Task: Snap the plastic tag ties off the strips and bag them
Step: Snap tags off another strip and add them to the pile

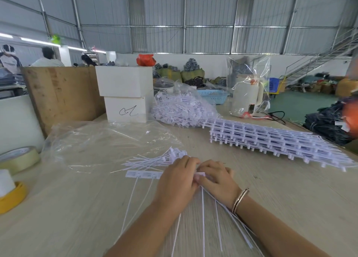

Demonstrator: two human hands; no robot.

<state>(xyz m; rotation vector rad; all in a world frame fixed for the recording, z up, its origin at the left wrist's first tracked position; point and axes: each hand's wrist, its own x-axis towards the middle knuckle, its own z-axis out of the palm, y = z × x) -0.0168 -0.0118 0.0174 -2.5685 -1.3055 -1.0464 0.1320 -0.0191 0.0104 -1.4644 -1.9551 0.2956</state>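
Both hands, left hand [177, 176] and right hand [217, 176], pinch one strip [144, 174] mid-snapping; next, twist a tie free.

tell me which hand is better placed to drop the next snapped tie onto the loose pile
Left, likely. The left hand sits right beside the loose pile of ties, which lies to its upper left; the right hand would have to cross over it.
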